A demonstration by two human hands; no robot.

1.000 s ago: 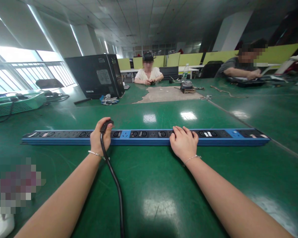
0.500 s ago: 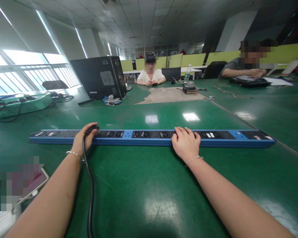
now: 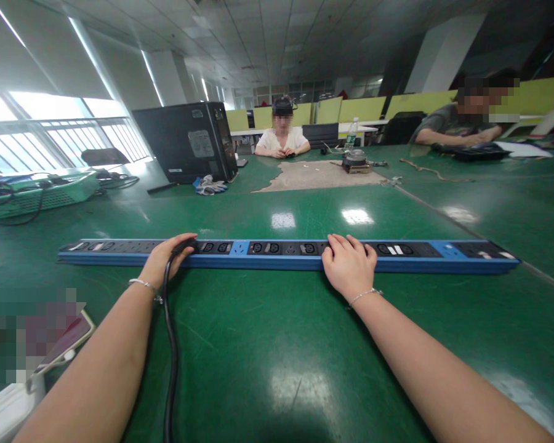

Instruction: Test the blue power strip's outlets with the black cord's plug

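Snugly, left fingers (image 3: 179,239) curl round black plug (image 3: 187,245)

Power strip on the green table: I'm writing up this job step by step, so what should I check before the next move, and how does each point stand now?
1. Power strip lying on the table, sockets facing up: ok.
2. Left hand gripping the plug of the black cable: ok.
3. Right hand resting on the strip, to the right of the left hand: ok.
4. Cable clear of the right hand: ok, it runs down toward the wearer.
5. Plug seated in a socket: cannot tell, the left hand hides that spot.
6. Cable's other end: cannot tell, it leaves the picture at the bottom.
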